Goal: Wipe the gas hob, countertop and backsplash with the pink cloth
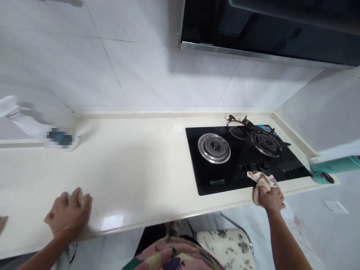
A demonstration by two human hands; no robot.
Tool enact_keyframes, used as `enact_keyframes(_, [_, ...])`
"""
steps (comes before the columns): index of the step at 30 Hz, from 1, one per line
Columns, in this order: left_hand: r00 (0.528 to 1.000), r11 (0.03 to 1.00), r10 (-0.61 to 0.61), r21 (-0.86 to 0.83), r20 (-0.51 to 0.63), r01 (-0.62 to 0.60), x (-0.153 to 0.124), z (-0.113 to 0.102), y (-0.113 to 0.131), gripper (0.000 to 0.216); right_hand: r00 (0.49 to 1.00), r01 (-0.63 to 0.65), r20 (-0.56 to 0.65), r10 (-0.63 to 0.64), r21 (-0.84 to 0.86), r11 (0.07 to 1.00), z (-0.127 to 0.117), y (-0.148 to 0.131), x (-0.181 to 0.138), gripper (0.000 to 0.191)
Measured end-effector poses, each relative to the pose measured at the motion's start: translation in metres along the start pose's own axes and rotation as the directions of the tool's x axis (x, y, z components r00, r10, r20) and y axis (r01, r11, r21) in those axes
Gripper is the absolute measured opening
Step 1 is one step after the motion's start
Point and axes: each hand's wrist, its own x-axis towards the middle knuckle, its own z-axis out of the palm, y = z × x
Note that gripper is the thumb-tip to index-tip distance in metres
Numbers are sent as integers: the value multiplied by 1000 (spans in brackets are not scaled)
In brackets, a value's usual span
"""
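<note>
Fingers (pixel 278 192) of the right hand (pixel 270 200) are bunched firmly around a crumpled cloth (pixel 255 176), soft, pale and marked with brown and purple. The cloth straddles the near edge of the hob (pixel 205 180), its upper fold just beside the round knobs (pixel 263 165), its lower part reaching over the near edge of the desk (pixel 140 161). The left hand (pixel 69 215) lies palm down at the left near edge, its fingers spread and loosely bent, with nothing gripped. Between the two hands runs a broad stretch of smooth, cream desk, glossy near the front, giving wide room leftward from the hob. Toward the right, the space narrows to a thin strip before the side wall (pixel 317 112), where a teal cylindrical thing (pixel 337 165) lies. The hob is a black glass slab with straight edges; its left burner (pixel 214 148) has shiny concentric metal rings, while a dark pronged support (pixel 282 144) sits over the right one and a ring-shaped support (pixel 237 129) leans tilted at the far side. Higher up, the range hood (pixel 270 32) juts out, dark and glossy, with a metallic lower edge
</note>
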Motion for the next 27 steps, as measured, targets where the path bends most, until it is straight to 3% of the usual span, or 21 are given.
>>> enact_keyframes(2, [1000, 1000, 2, -4, -9, -2, 0, 0, 0, 77, 1000, 11, 18, -10, -9, 1000, -1, -5, 5, 62])
enact_keyframes(4, [1000, 1000, 8, -4, -18, -8, 1, 1, 0, 77, 998, 63, 25, -63, -20, 998, 0, -13, -11, 61])
enact_keyframes(6, [1000, 1000, 12, 0, -17, -12, 2, 3, 0, 76, 988, 149, 41, -148, -30, 988, 0, -26, -48, 55])
enact_keyframes(9, [1000, 1000, 16, 19, -11, -16, 4, 5, -1, 74, 941, 331, 83, -328, -24, 943, -5, -57, -132, 42])
enact_keyframes(13, [1000, 1000, 10, 6, -1, -10, 3, 4, 1, 74, 725, 664, 152, -672, 104, 740, -20, -121, -250, 37])
enact_keyframes(17, [1000, 999, 4, -33, 4, -4, -5, -3, 7, 75, 394, 797, 288, -873, 366, 480, -38, -185, -314, 39])
enact_keyframes(19, [1000, 999, 17, -43, -13, -17, -8, -4, 9, 75, 273, 808, 303, -913, 443, 389, -43, -205, -319, 41])
enact_keyframes(21, [999, 999, 21, -39, -32, -22, -9, -3, 8, 72, 219, 806, 284, -933, 486, 337, -46, -215, -310, 41])
enact_keyframes(24, [999, 1000, 12, -19, -50, -13, -10, 2, 5, 68, 211, 822, 228, -950, 485, 299, -44, -214, -279, 39])
enact_keyframes(27, [998, 1000, 16, -19, -59, -17, -10, 7, 2, 67, 270, 874, 207, -940, 357, 329, -35, -210, -236, 40])
